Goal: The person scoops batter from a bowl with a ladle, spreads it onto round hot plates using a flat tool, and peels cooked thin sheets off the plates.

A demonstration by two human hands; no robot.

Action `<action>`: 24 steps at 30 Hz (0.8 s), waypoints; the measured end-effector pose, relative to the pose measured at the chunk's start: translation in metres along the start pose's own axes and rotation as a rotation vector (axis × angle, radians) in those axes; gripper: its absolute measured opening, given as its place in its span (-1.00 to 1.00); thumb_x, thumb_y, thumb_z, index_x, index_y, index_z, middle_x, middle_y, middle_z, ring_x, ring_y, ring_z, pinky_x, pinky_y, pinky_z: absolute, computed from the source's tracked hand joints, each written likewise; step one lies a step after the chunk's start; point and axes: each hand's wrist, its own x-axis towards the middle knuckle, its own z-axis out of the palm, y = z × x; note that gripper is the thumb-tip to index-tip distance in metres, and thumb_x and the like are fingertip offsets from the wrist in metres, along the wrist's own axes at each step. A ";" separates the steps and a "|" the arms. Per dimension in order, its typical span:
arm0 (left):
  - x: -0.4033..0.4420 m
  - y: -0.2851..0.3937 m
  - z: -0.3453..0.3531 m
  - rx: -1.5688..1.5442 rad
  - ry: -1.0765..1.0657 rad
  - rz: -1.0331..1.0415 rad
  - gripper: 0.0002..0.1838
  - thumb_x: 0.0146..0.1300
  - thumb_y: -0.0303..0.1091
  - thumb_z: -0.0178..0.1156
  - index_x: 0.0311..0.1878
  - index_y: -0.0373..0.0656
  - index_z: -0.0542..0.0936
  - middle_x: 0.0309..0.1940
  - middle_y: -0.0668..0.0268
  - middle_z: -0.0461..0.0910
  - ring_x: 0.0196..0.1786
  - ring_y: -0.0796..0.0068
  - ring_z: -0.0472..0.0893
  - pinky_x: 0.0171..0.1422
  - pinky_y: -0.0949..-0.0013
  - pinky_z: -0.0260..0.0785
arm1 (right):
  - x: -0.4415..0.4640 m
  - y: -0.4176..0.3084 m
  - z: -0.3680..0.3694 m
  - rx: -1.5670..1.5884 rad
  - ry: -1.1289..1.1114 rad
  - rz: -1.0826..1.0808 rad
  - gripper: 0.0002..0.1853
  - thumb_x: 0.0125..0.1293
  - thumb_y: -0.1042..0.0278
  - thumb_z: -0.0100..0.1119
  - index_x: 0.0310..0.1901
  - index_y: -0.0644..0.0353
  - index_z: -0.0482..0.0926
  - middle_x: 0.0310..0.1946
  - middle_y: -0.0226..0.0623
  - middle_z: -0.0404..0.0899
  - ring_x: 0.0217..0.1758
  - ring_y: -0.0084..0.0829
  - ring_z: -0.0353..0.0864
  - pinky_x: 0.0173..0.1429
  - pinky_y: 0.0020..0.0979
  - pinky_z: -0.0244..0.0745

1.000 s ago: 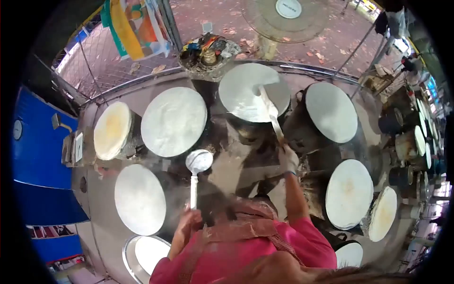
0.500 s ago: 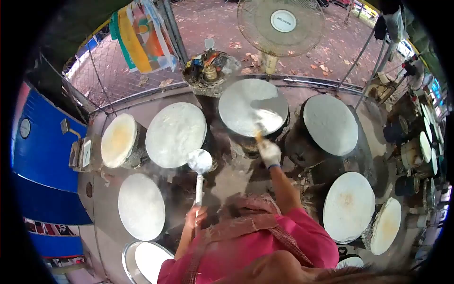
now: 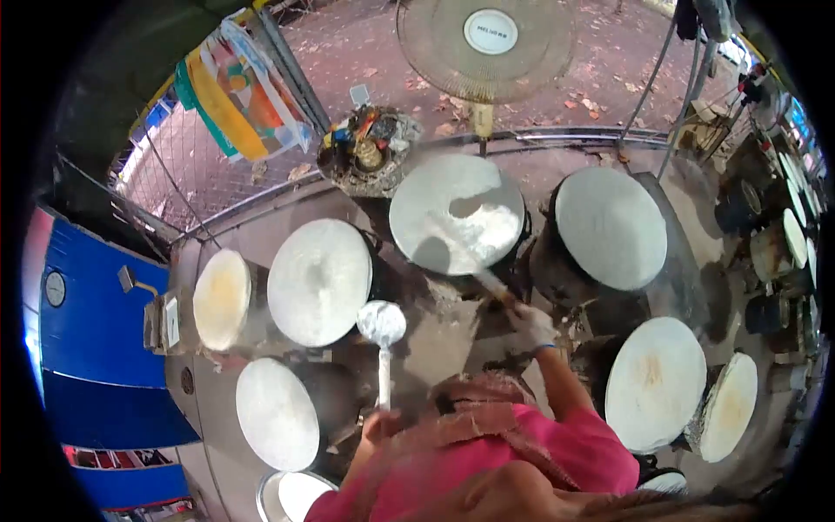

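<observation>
Blue panel [image 3: 104,304], one, large, far left. Wire-guard fan [image 3: 489,70], one, beyond the worksite. Round griddle [image 3: 422,180], one of several, forward of the person, its face pale grey with a thick white smear [image 3: 489,228] at right. Spatula [image 3: 491,282], one, blade blurred over that griddle, contact uncertain; right hand [image 3: 532,324] gripping its handle. Ladle [image 3: 381,324], one, white-coated bowl raised; left hand [image 3: 380,426] clasped round its white handle.

Open-sided cooking workshop, by look of it: round griddles [image 3: 613,228] on drum-like stands [image 3: 555,271], more along right edge; long-handled ladle [image 3: 381,324] among them; pedestal fan [image 3: 489,35], wire fence [image 3: 202,187], leaf-strewn paving [image 3: 600,96] beyond.
</observation>
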 end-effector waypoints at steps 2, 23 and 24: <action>-0.003 0.006 0.043 -0.102 0.096 0.040 -0.83 0.18 -0.25 0.09 -0.30 -0.08 0.34 -0.57 0.45 0.25 -0.54 0.63 0.28 -0.51 0.53 0.12 | 0.049 0.033 -0.006 -0.074 -0.048 0.131 -0.67 0.27 0.09 -0.03 -0.09 0.08 0.57 -0.31 -0.03 0.57 -0.38 -0.08 0.58 -0.27 -0.19 0.47; 0.026 -0.018 0.020 -0.056 0.235 -0.144 -0.91 0.22 -0.27 0.07 -0.34 -0.04 0.43 -0.67 0.51 0.25 -0.70 0.69 0.23 -0.70 0.57 0.01 | 0.184 0.039 0.026 0.514 0.153 0.081 -0.65 0.05 0.25 0.17 -0.13 0.22 0.60 -0.26 -0.11 0.62 -0.27 -0.22 0.59 -0.11 -0.42 0.45; 0.031 -0.011 0.022 -0.069 0.230 -0.142 -0.91 0.21 -0.28 0.07 -0.34 -0.04 0.43 -0.67 0.51 0.25 -0.70 0.69 0.23 -0.70 0.57 0.01 | 0.155 0.003 0.034 1.117 0.144 0.328 -0.65 0.05 0.22 0.15 -0.14 0.20 0.60 -0.24 -0.09 0.62 -0.18 -0.11 0.58 -0.03 -0.41 0.44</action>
